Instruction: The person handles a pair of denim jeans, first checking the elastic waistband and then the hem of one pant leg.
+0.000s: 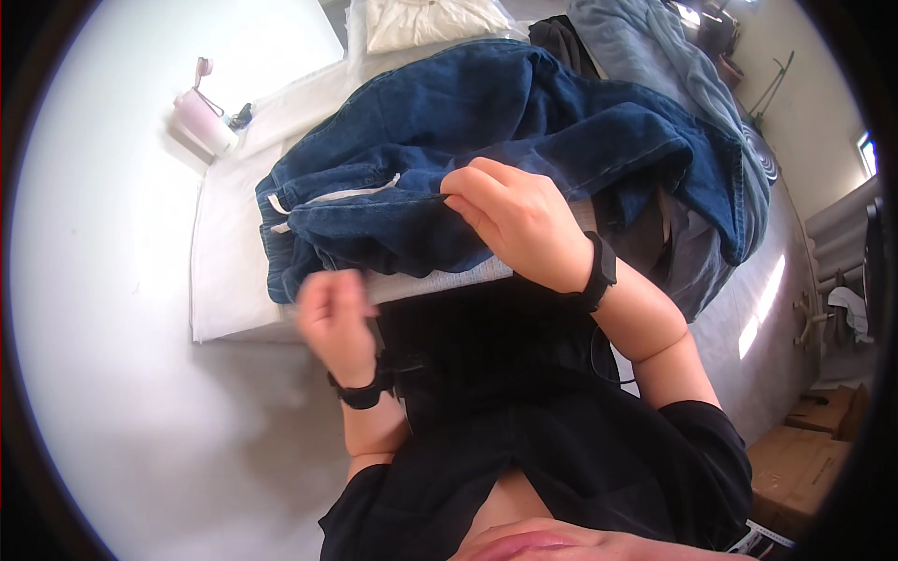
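Observation:
Dark blue denim pants (440,103) with an elastic waistband and a white drawstring (355,193) lie spread over a white-covered table, the waistband toward the left. My right hand (519,224) is closed in a pinch on a fold of the denim, near the middle of the pants' near side. Beside the waistband's near corner is my left hand (337,313), its fingers curled but smeared by motion. Whether it holds any cloth cannot be made out.
A pale pink and white bottle (204,122) stands at the table's far left. Behind the pants lies a cream garment (430,23); light blue cloth (636,56) is heaped at the far right. Cardboard boxes (800,467) sit on the floor at right.

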Available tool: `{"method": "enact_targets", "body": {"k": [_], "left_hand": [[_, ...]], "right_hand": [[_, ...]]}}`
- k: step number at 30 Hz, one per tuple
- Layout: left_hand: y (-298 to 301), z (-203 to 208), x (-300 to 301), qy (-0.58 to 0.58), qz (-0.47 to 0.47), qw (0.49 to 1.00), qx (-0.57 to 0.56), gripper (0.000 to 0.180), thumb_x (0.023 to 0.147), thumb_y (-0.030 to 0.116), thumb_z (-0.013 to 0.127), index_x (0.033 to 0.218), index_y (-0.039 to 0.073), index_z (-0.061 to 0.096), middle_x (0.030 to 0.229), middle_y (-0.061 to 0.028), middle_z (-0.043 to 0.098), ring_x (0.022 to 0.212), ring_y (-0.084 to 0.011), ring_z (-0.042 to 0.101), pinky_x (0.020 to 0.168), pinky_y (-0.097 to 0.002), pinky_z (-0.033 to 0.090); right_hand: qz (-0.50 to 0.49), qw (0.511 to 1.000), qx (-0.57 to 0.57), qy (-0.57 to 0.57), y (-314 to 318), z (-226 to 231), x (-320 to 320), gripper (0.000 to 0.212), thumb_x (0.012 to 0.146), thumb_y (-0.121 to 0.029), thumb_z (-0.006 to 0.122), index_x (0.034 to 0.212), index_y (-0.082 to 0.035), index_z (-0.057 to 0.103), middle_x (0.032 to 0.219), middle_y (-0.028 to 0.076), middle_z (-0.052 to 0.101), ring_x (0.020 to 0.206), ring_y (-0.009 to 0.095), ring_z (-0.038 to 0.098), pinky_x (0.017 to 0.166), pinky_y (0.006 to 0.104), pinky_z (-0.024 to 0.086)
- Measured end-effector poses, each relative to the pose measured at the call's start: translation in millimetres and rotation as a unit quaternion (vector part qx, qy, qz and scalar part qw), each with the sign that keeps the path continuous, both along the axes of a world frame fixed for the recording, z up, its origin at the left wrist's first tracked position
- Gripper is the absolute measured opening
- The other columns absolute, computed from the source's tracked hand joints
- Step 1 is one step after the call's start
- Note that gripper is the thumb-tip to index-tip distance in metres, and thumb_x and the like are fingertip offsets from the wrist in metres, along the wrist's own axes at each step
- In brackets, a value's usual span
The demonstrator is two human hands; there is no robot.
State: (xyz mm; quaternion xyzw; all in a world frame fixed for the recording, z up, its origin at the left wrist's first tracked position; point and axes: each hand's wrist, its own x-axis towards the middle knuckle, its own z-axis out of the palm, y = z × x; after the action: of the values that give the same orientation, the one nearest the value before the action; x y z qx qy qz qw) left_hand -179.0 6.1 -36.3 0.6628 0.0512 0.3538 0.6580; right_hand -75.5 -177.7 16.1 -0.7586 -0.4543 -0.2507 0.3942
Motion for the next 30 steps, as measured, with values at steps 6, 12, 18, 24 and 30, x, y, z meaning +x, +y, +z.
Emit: {"method": "enact_targets", "body": {"k": [6, 12, 18, 24, 30], "left_hand": [[32, 56, 28, -0.086, 0.076, 0.880, 0.462, 0.026, 0.086, 0.015, 0.053, 0.107, 0.000, 0.055, 0.099, -0.0083, 0.057, 0.088, -0.0230, 0.054, 0.088, -0.0326, 0.038], [41, 63, 33, -0.007, -0.081, 0.877, 0.473, 0.014, 0.081, 0.013, 0.059, 0.089, 0.002, 0.059, 0.084, -0.0080, 0.057, 0.079, -0.0224, 0.053, 0.076, -0.0296, 0.040], [56, 60, 34, -0.038, 0.026, 0.916, 0.399, 0.006, 0.082, 0.007, 0.056, 0.085, 0.002, 0.055, 0.079, -0.0075, 0.051, 0.075, -0.0200, 0.049, 0.072, -0.0257, 0.039], [72, 54, 32, -0.015, 0.057, 0.924, 0.378, 0.009, 0.084, 0.010, 0.054, 0.086, 0.001, 0.054, 0.082, -0.0061, 0.052, 0.078, -0.0177, 0.049, 0.074, -0.0242, 0.038], [85, 48, 33, 0.011, 0.064, 0.943, 0.327, 0.013, 0.086, 0.013, 0.054, 0.087, 0.001, 0.055, 0.084, -0.0043, 0.052, 0.079, -0.0145, 0.048, 0.075, -0.0230, 0.038]], "right_hand": [[0.045, 0.998, -0.040, 0.008, -9, 5, -4, 0.011, 0.076, -0.004, 0.059, 0.085, -0.004, 0.053, 0.071, 0.009, 0.053, 0.060, 0.028, 0.054, 0.051, 0.0326, 0.043], [0.071, 0.995, -0.058, 0.031, -19, 7, 1, 0.013, 0.074, -0.006, 0.062, 0.084, -0.004, 0.054, 0.073, 0.009, 0.054, 0.062, 0.026, 0.055, 0.053, 0.0310, 0.044], [0.058, 0.995, -0.056, 0.066, -28, -2, 12, 0.019, 0.071, -0.008, 0.066, 0.086, -0.004, 0.055, 0.071, 0.008, 0.053, 0.063, 0.022, 0.054, 0.057, 0.0292, 0.044], [0.017, 0.992, -0.088, 0.093, -37, -6, 27, 0.019, 0.069, -0.008, 0.066, 0.085, -0.005, 0.057, 0.067, 0.006, 0.052, 0.062, 0.020, 0.053, 0.057, 0.0286, 0.044], [-0.021, 0.998, -0.062, -0.010, -44, -20, 44, 0.013, 0.068, -0.011, 0.065, 0.080, -0.006, 0.063, 0.072, 0.006, 0.057, 0.069, 0.024, 0.056, 0.063, 0.0332, 0.044]]}}
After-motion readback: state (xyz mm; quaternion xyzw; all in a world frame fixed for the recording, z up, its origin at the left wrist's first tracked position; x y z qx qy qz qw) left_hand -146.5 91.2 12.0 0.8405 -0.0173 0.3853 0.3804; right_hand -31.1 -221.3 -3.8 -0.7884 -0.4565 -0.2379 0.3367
